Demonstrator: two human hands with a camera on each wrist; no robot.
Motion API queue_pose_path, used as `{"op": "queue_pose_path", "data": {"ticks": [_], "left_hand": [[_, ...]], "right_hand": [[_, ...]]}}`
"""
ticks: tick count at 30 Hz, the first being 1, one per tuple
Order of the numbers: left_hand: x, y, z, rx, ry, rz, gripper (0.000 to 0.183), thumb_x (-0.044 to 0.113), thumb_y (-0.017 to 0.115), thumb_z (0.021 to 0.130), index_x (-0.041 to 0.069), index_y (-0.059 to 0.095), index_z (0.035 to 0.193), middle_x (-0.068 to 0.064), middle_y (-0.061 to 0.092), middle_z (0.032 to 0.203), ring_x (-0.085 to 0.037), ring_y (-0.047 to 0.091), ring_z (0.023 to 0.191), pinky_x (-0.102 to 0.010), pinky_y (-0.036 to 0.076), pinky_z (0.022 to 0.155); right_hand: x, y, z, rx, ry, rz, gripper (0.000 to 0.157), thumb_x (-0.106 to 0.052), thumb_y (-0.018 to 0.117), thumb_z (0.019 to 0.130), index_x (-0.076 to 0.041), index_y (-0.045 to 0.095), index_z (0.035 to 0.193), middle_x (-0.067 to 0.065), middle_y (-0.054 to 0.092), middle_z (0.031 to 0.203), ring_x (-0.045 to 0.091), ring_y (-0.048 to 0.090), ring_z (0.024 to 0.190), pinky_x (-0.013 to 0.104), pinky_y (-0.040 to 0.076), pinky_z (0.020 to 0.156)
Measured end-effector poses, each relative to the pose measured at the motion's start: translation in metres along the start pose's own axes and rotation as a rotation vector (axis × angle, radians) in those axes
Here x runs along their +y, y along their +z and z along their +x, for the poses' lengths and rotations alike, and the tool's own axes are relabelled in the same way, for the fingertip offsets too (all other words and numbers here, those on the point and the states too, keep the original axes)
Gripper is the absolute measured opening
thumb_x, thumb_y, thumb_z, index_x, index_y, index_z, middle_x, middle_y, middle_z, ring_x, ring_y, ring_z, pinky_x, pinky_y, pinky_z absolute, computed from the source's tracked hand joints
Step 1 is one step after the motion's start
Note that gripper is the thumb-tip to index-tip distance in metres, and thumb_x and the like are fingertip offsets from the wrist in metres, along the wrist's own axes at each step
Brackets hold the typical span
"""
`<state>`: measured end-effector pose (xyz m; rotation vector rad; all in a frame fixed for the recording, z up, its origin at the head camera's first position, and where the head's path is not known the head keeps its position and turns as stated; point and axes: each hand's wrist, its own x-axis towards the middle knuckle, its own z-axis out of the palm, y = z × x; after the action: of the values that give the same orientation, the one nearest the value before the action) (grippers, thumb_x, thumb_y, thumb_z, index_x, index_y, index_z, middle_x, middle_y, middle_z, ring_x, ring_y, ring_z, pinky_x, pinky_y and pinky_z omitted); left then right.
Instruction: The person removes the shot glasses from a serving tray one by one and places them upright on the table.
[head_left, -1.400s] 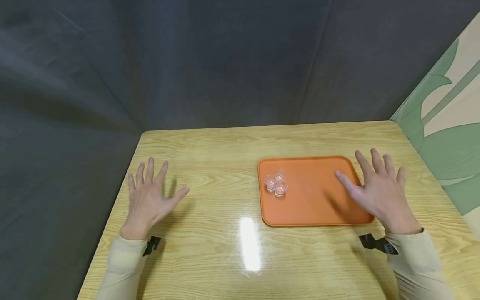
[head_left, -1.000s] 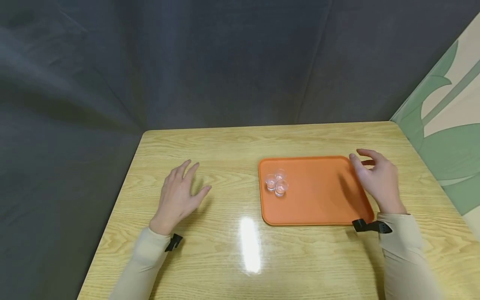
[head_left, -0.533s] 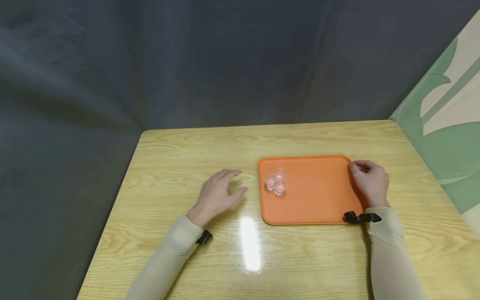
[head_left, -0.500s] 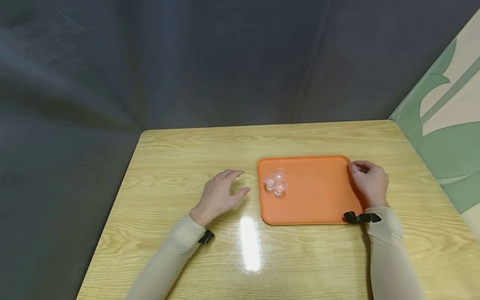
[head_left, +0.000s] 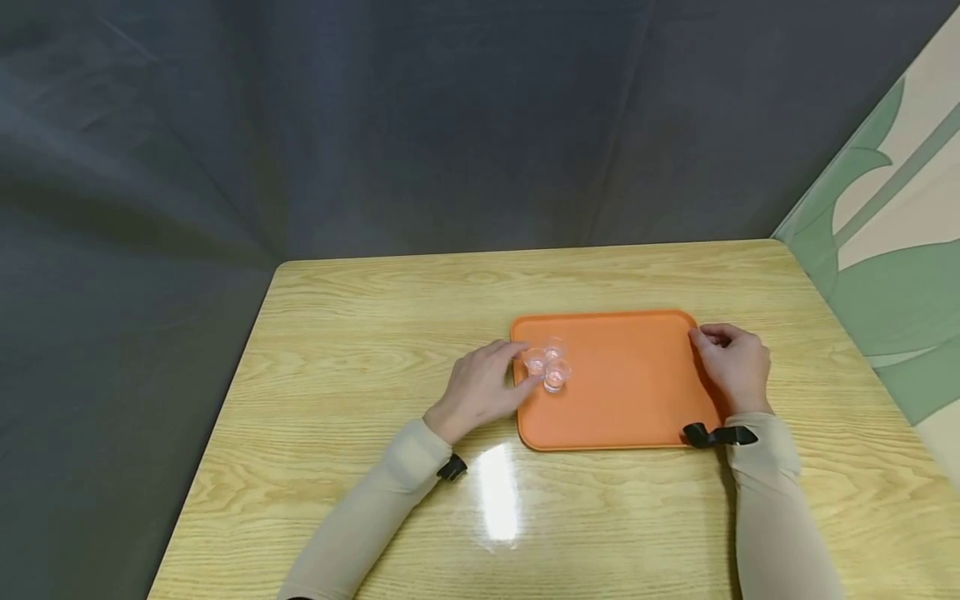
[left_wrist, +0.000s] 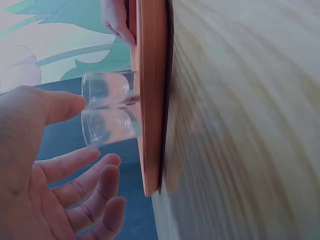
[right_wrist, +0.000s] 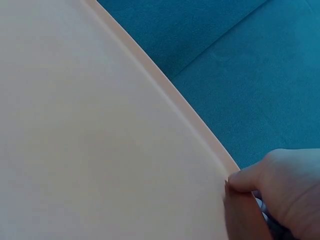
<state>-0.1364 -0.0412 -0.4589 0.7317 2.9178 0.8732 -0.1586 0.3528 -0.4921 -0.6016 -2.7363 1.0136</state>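
Note:
Three small clear cups (head_left: 555,375) stand close together at the left end of an orange tray (head_left: 630,392). My left hand (head_left: 480,387) reaches over the tray's left rim, thumb and fingers spread on either side of the cups. In the left wrist view, the thumb tip is right at the rim of one cup (left_wrist: 105,90), and the fingertips lie just beyond another cup (left_wrist: 107,127). My right hand (head_left: 738,367) pinches the tray's right rim near its far corner; its thumb (right_wrist: 247,177) presses the rim from inside in the right wrist view, the fingers mostly hidden.
The tray lies flat on a wood-grain table (head_left: 360,333). Dark cloth (head_left: 450,125) hangs behind the table and along its left side. A wall panel with green leaf shapes (head_left: 900,300) borders the right side.
My left hand has moved right from the left side of the table to the cups. My right hand has come down onto the tray's right rim and pinches it. The tray and cups stay in place.

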Motion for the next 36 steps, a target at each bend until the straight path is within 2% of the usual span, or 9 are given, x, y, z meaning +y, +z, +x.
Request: {"op": "queue_pose_path", "data": {"ticks": [10,15,18,23,32,36], "left_hand": [[0.007,0.008,0.007,0.041,0.045,0.049,0.041,0.041,0.067,0.102,0.015,0.072,0.134,-0.001,0.076,0.122,-0.02,0.074,0.098,-0.038,0.059,0.077],[0.007,0.007,0.008,0.047,0.042,0.05,0.038,0.04,0.071,0.1,0.017,0.074,0.13,0.001,0.075,0.113,-0.017,0.07,0.085,-0.033,0.054,0.069],[0.006,0.004,0.008,0.053,0.029,0.044,0.038,0.041,0.074,0.099,0.018,0.074,0.129,0.002,0.076,0.116,-0.018,0.072,0.087,-0.033,0.055,0.069],[0.004,0.0,0.006,0.041,0.006,0.037,0.04,0.042,0.076,0.097,0.017,0.074,0.129,0.001,0.077,0.124,-0.022,0.075,0.099,-0.039,0.059,0.077],[-0.004,-0.016,-0.003,0.045,-0.042,-0.004,0.044,0.045,0.077,0.096,0.016,0.074,0.129,-0.003,0.076,0.13,-0.026,0.075,0.104,-0.045,0.06,0.083],[-0.012,-0.027,-0.009,0.067,-0.048,-0.004,0.044,0.044,0.079,0.095,0.015,0.074,0.128,-0.003,0.076,0.125,-0.022,0.075,0.096,-0.041,0.059,0.077]], "right_hand": [[0.002,0.005,0.002,-0.002,-0.015,-0.02,0.047,-0.043,0.064,0.104,-0.002,0.078,0.122,0.01,0.074,0.098,-0.004,0.049,0.071,0.024,0.042,0.072],[0.001,0.005,0.002,-0.007,-0.021,-0.015,0.047,-0.043,0.063,0.105,-0.002,0.077,0.122,0.013,0.074,0.1,0.002,0.052,0.074,0.025,0.042,0.072],[0.0,0.004,0.002,-0.005,-0.017,-0.009,0.047,-0.043,0.063,0.105,-0.001,0.077,0.122,0.01,0.073,0.098,0.008,0.054,0.077,0.026,0.041,0.073],[0.0,0.003,0.003,-0.005,-0.004,-0.015,0.048,-0.044,0.063,0.105,-0.002,0.078,0.121,0.003,0.071,0.092,0.01,0.056,0.08,0.027,0.041,0.074],[0.0,0.003,0.001,-0.012,0.002,-0.012,0.048,-0.044,0.061,0.105,-0.002,0.077,0.123,0.015,0.073,0.105,0.015,0.058,0.084,0.028,0.042,0.075],[0.001,0.003,0.001,-0.01,0.005,-0.013,0.048,-0.044,0.061,0.105,-0.002,0.077,0.123,0.014,0.073,0.104,0.016,0.058,0.084,0.027,0.042,0.074]]}}
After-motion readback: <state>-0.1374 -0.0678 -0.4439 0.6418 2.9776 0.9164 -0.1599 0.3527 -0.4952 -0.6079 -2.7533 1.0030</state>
